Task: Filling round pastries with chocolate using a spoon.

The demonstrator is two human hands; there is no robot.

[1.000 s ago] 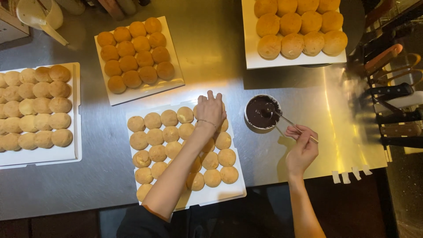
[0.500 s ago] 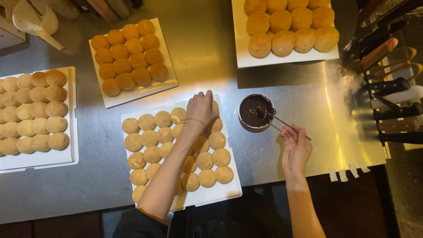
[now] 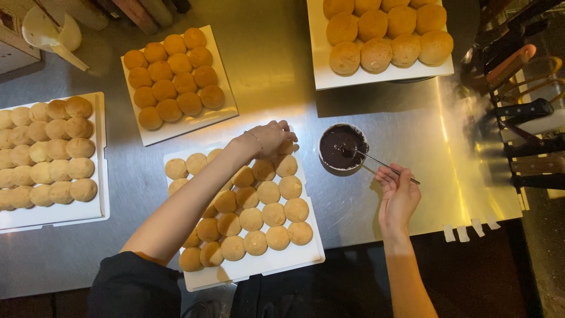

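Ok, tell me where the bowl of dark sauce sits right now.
In the head view, the bowl of dark sauce stands on the steel table, right of the nearest tray of buns, just above the right hand holding a thin utensil in it.

A tray of buns [image 3: 247,218] is sitting on the bench [image 3: 282,76] at the near edge, with a bowl [image 3: 343,148] just to its right. Three more trays are lying behind it and to its left, while knives [image 3: 524,112] are hanging at the far right.
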